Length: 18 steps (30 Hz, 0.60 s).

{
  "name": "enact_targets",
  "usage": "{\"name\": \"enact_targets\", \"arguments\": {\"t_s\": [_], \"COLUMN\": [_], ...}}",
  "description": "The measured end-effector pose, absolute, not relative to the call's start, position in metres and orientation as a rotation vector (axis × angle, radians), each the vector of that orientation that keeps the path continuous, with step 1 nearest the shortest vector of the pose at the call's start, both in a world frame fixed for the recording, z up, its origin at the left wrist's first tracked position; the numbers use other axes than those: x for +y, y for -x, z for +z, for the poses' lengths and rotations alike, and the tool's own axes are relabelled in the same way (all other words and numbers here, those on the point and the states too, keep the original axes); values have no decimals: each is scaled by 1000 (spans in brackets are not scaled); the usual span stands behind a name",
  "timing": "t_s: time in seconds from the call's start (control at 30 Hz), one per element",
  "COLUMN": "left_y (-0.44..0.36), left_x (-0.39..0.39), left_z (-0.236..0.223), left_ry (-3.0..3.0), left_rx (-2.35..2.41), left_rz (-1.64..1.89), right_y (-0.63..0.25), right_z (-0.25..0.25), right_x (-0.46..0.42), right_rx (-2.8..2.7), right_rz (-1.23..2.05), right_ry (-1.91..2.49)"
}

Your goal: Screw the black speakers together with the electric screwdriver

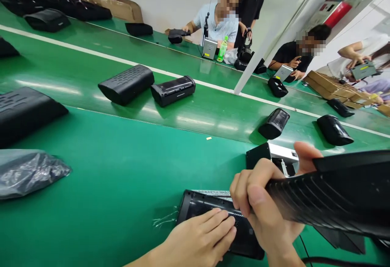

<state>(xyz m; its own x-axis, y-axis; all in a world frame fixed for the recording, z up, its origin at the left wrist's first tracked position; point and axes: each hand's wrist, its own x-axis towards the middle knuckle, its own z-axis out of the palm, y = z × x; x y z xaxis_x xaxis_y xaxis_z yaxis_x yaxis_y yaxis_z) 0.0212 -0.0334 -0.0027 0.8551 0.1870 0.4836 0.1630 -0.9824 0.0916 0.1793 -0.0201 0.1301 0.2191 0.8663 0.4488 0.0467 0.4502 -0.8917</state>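
Observation:
My left hand [210, 234] lies with its fingers stretched out flat on a glossy black device [195, 206] on the green bench. Just right of it, my right hand [265, 202] is closed, its fingers curled round the end of a large black ribbed casing [329, 198]. The casing runs off the right edge, close to the camera, and its full shape is cut off. Thin clear plastic strands [166, 219] stick out beside the device's left end. Behind my right hand stands a black and silver box-shaped fixture [258, 156], partly covered by the hand.
Black slotted housings [128, 84] and a glossy black unit [173, 90] sit on the green conveyor [213, 115] ahead. At left lie a large black housing [27, 110] and a clear plastic bag [30, 173]. Several people work across the line, beyond a white post [258, 60].

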Motion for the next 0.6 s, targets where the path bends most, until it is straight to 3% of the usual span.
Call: {"name": "enact_targets", "arguments": {"t_s": [0.6], "left_y": [-25], "left_x": [-33], "left_z": [-2], "left_ry": [-2943], "left_rx": [299], "left_rz": [872], "right_y": [-172], "right_z": [115], "right_x": [-14], "right_rx": [-1232], "right_rz": [742], "right_ry": [930]}}
